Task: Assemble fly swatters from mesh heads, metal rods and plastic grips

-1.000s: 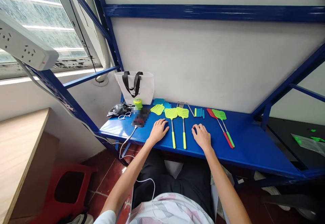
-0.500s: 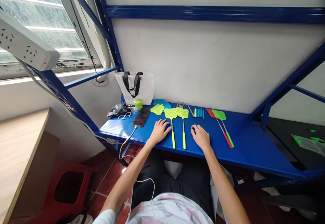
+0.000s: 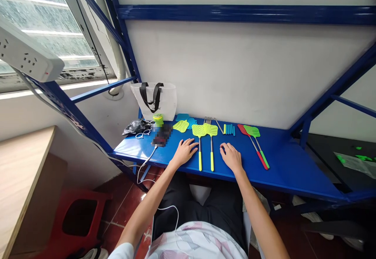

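My left hand [image 3: 185, 151] rests on the blue table [image 3: 282, 159] with its fingers apart, just left of a yellow fly swatter [image 3: 199, 130]. A second yellow fly swatter [image 3: 211, 129] lies beside that one, handle toward me. To its right my right hand [image 3: 231, 156] lies on the table, fingers slightly curled and holding nothing. Farther right, a red fly swatter [image 3: 262, 161] and a green fly swatter [image 3: 252, 131] lie partly overlapping. Behind the hands are a loose yellow swatter head [image 3: 181, 125], blue swatter heads [image 3: 192, 122], metal rods [image 3: 218, 125] and several short blue handles [image 3: 230, 129].
At the back left stand a white bag [image 3: 169, 98] with black straps and a green-lidded tub [image 3: 158, 119]. Near them lie scissors [image 3: 143, 134], a black plastic bag [image 3: 135, 127] and a blurred phone with a white cable [image 3: 149, 156]. Blue frame posts [image 3: 311, 114] edge the table.
Both hands stay in nearly the same place on the table. The view has shifted slightly; no object has been moved.
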`<move>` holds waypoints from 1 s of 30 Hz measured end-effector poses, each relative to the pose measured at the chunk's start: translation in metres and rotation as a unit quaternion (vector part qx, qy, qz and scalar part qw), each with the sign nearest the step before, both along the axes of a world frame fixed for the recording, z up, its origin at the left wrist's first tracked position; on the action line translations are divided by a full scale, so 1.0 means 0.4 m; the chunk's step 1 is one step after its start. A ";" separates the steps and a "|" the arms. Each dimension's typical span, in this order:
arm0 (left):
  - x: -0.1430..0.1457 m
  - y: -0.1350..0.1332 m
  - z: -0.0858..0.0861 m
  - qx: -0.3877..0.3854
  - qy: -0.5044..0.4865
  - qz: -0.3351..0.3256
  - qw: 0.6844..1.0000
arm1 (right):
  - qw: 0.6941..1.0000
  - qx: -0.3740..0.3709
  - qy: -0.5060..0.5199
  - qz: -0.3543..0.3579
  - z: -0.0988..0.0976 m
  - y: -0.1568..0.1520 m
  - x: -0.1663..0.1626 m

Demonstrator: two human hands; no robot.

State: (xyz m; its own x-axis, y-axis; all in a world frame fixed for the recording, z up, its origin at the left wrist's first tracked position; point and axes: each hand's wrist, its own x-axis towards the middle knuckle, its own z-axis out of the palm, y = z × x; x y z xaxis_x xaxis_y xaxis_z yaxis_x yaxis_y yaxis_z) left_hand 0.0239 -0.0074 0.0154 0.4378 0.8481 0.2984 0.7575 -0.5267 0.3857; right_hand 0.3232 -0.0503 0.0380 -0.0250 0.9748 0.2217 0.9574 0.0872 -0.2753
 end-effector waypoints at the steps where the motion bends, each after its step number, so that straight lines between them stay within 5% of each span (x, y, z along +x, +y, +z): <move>1: -0.002 -0.001 0.004 0.004 0.001 -0.002 1.000 | 1.000 0.005 -0.004 -0.001 -0.002 0.000 0.000; 13: 0.003 0.014 -0.047 0.018 -0.009 0.040 0.999 | 0.998 0.020 -0.024 0.063 -0.042 0.019 0.013; 30: 0.001 0.014 -0.044 0.023 0.011 0.036 0.999 | 0.998 0.017 -0.020 0.064 -0.038 0.018 0.012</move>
State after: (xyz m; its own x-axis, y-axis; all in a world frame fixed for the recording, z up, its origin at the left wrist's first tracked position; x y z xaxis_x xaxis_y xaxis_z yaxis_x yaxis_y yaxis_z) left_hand 0.0241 -0.0017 -0.0020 0.3836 0.8629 0.3291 0.8013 -0.4881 0.3458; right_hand 0.3282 -0.0430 0.0228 -0.1580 0.9552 0.2504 0.9480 0.2177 -0.2322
